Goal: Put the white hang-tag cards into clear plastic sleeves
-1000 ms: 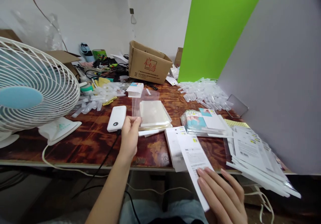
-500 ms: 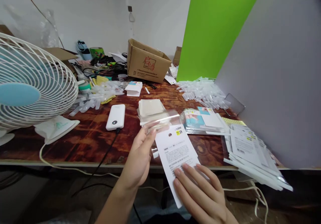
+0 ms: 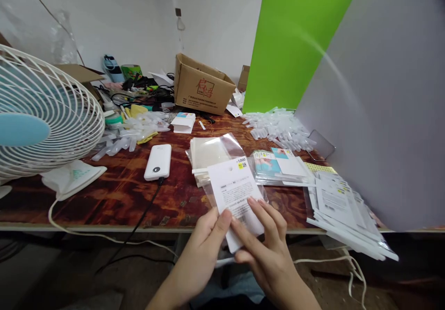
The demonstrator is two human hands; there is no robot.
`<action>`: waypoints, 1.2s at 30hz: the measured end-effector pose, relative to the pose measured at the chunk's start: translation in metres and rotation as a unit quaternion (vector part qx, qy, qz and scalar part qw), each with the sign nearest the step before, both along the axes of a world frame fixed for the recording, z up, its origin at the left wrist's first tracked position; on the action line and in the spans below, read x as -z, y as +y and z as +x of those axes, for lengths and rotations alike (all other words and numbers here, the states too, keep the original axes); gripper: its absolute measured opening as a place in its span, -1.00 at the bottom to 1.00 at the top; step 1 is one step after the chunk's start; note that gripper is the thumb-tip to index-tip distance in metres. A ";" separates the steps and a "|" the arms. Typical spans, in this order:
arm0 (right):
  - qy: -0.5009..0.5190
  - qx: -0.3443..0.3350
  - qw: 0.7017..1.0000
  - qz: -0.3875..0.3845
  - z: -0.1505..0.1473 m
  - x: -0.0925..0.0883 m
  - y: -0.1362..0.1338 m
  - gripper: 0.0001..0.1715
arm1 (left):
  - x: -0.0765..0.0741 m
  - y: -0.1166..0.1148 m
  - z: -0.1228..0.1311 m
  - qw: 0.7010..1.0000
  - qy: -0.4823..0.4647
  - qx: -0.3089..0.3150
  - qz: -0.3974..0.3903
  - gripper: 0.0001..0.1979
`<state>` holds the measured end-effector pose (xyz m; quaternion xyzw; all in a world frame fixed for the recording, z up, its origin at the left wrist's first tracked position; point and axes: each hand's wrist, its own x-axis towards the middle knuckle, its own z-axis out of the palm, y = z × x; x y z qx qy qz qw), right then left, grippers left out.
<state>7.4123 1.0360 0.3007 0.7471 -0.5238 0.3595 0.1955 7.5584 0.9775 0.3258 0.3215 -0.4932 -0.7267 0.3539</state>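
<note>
A white printed card (image 3: 233, 187) with a hang hole and a yellow tag lies tilted in front of me. Clear plastic bag (image 3: 231, 145) film shows around it; whether the card is fully inside I cannot tell. My left hand (image 3: 208, 236) pinches the lower left of card and bag, thumb on top. My right hand (image 3: 266, 236) grips the lower right side, fingers across the printed face, thumb near the bottom edge. Just beyond lies a stack of clear bags (image 3: 208, 151), partly covered by the held bag.
Stacked packaged cards (image 3: 283, 166) and a spread pile of bagged cards (image 3: 344, 203) lie right. Behind are translucent plastic pieces (image 3: 278, 127) and a cardboard box (image 3: 203, 87). A white power bank (image 3: 158, 161) with a cable and a fan (image 3: 52, 115) stand left.
The card and bag have come lower and closer to the table edge. My left hand has slid from the card's top to its lower left; the bag film now stands out beyond the top.
</note>
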 end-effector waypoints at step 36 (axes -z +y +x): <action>-0.103 -0.057 0.983 0.139 -0.032 -0.033 0.012 -0.27 | -0.012 -0.034 0.026 0.976 -0.037 0.216 0.005 -0.68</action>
